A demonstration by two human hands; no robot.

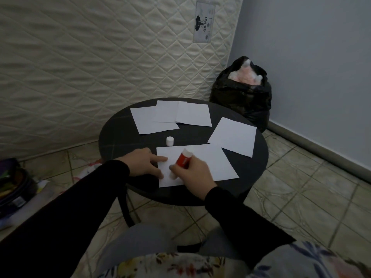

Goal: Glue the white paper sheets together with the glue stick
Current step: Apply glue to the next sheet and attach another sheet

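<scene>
- Head view, setting: a round dark table (120,137) stands on a tiled floor (301,187), with a quilted mattress (100,57) upright behind it and a black bag (241,97) in the corner by the blue-grey wall (311,57).
- Near edge of the table: a white paper sheet (210,163) lies flat. Your left hand (146,164) rests on its left border, fingers spread and pressing down.
- Your right hand (192,173) has its fingers closed around the red glue stick (183,159), which is tilted, its white end pointing up and away from you. The lower end is hidden by the hand, so contact with the sheet cannot be judged.
- Table centre: a small white cap (169,141) stands upright just beyond the sheet's far edge.
- Far edge: three overlapping sheets (170,115).
- Right edge: a single sheet (233,136), its near corner overlapping the near sheet.
</scene>
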